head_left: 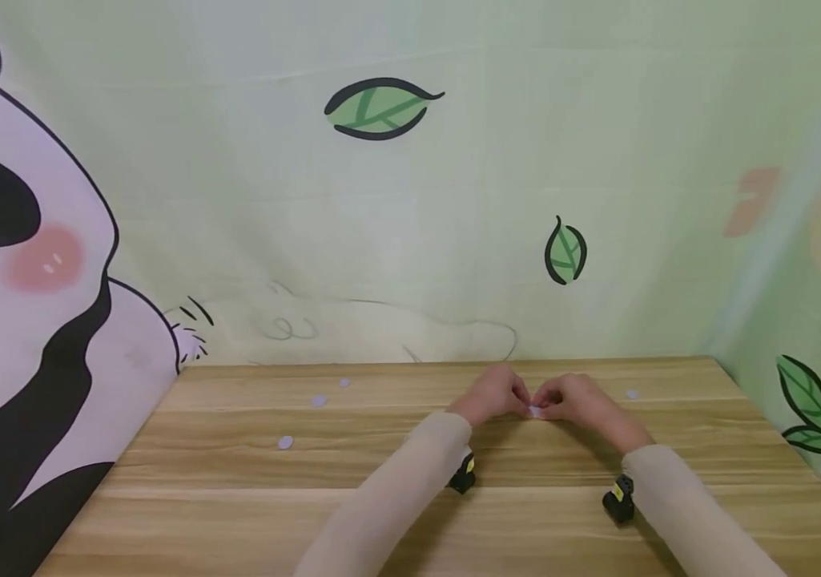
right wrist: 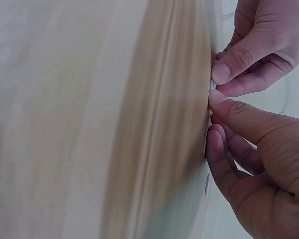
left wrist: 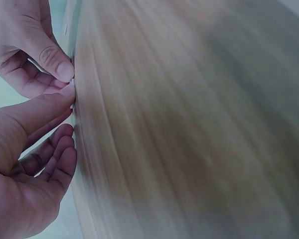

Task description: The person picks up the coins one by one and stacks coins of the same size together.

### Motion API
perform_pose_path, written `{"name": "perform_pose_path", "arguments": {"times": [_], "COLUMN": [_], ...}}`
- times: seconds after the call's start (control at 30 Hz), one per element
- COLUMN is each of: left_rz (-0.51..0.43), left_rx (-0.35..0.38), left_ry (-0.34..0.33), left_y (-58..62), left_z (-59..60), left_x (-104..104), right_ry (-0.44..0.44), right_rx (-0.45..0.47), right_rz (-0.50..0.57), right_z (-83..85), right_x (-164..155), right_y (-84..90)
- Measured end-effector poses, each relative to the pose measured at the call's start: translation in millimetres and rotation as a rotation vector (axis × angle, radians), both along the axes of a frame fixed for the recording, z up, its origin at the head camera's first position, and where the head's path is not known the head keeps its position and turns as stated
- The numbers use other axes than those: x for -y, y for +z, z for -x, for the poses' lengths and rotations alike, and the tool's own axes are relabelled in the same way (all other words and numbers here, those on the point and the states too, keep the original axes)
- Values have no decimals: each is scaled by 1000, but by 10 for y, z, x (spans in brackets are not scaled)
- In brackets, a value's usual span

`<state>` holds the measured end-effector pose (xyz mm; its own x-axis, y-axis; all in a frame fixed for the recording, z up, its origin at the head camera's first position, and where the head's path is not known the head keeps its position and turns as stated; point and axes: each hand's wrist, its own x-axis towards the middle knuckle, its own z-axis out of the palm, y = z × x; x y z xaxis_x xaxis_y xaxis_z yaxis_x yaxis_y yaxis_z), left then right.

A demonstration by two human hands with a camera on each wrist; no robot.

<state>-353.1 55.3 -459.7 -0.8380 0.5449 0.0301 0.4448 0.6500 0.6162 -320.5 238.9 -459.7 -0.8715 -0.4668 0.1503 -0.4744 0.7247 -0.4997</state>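
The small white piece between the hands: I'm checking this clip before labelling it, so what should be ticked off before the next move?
1. Both hands on the white piece: ok; left hand and right hand pinch it between their fingertips.
2. Piece visible enough to identify: cannot tell; it is tiny and mostly covered in the wrist views.
3. Hands over the table: ok.
4. Other small discs out of the way: ok; they lie apart, to the left.
5. Grip firm: cannot tell.
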Motion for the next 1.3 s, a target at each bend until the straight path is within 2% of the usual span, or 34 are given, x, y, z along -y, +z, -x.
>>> {"name": "perform_pose_path", "arguments": {"times": [0.4, 0.7, 1.07, 1.3], "left_rz": [3, 12, -54, -55], "left_rx": [-17, -62, -8, -17], "left_ry": [-13, -46, 0, -8], "left_y": [-65, -49, -51, -47], "left_z": [-19, -36, -84, -122], "left_x": [209, 387, 643, 761], "right_ry": [80, 115, 166, 160], "right_rx": [36, 7, 0, 68], "right_rz": [47, 35, 67, 106], "right_z": [45, 16, 11, -9], "right_x": [174, 344, 554, 647], "right_y": [-50, 13, 28, 6]}}
